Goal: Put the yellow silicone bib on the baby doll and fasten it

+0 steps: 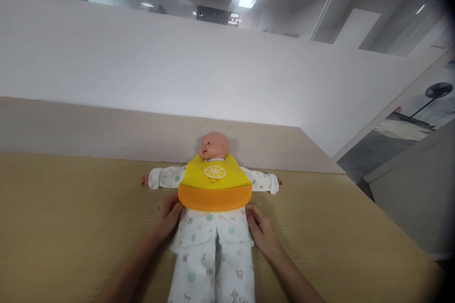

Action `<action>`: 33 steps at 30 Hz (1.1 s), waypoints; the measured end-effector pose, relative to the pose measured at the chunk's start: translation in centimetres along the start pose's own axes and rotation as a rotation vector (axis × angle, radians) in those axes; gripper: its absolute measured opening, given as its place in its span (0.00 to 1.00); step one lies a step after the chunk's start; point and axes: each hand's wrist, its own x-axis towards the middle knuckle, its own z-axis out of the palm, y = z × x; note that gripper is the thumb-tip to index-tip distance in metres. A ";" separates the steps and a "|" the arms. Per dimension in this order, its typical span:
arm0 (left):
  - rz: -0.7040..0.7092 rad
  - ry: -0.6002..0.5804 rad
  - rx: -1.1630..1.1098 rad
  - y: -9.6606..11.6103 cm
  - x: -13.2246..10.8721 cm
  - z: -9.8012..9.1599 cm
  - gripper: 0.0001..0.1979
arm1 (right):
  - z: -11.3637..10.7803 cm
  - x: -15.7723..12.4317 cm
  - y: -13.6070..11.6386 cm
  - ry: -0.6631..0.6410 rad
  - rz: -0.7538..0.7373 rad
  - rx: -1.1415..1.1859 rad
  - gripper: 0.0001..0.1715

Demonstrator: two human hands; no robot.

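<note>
A baby doll lies on its back on a tan wood-grain table (71, 218), its arms stretched out to both sides. Its bald vinyl head (215, 146) is turned toward the left. The doll wears white patterned pajamas (212, 251) under a yellow silicone bib (214, 181) with a citrus-slice design and an orange catch pocket along the bottom. My left hand (168, 218) touches the bib's lower left edge and the pajama top. My right hand (261, 229) rests against the pajama's right side, just below the pocket.
A beige board (142, 135) stands along the table's far side, with a white wall (159, 68) behind it. A black standing fan (436, 92) is on the floor far to the right. A grey panel (412, 194) rises beyond the table's right edge.
</note>
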 end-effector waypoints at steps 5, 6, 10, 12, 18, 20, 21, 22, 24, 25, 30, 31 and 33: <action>-0.008 -0.029 -0.057 -0.4 0.2 -0.3 0.11 | -0.3 0.2 -0.5 -0.002 0.025 0.005 0.19; -0.020 -0.024 -0.057 -0.5 0.2 -0.3 0.11 | -0.3 0.3 -0.4 0.013 0.027 0.002 0.20; -0.095 0.002 -0.111 -0.6 0.5 -0.2 0.07 | -0.6 0.9 0.4 0.124 0.059 -0.011 0.21; -0.131 0.007 -0.152 -0.6 0.7 -0.2 0.06 | -0.7 1.1 0.6 0.173 0.105 0.016 0.22; -0.004 -0.048 -0.098 -0.6 -0.1 -0.3 0.08 | -0.8 0.8 0.3 0.092 0.060 -0.007 0.22; 0.027 -0.062 -0.074 -0.6 -1.6 -0.6 0.07 | -0.7 0.6 0.0 0.022 0.041 -0.045 0.25; 0.033 -0.071 -0.059 -0.6 -2.6 -0.7 0.06 | -0.7 0.6 -0.1 0.000 0.038 -0.061 0.25; 0.038 -0.085 -0.040 -0.6 -3.6 -0.9 0.05 | -0.6 0.5 -0.2 -0.015 0.034 -0.078 0.26; 0.080 -0.133 -0.008 -0.9 -5.9 -1.3 0.05 | -0.6 0.2 -0.5 -0.034 0.028 -0.096 0.25; 0.107 -0.141 0.011 -1.1 -6.9 -1.5 0.05 | -0.7 -0.1 -0.6 -0.044 0.028 -0.099 0.25; 0.133 -0.064 0.177 -2.1 -9.5 -1.4 0.19 | -1.4 -2.8 -1.1 -0.158 -0.022 -0.072 0.11; 0.101 -0.068 0.215 -2.2 -9.5 -1.2 0.19 | -1.5 -3.4 -1.1 -0.196 -0.053 -0.090 0.06; 0.026 -0.087 0.309 -2.2 -9.2 -0.9 0.15 | -1.7 -4.3 -1.1 -0.218 -0.100 -0.201 0.08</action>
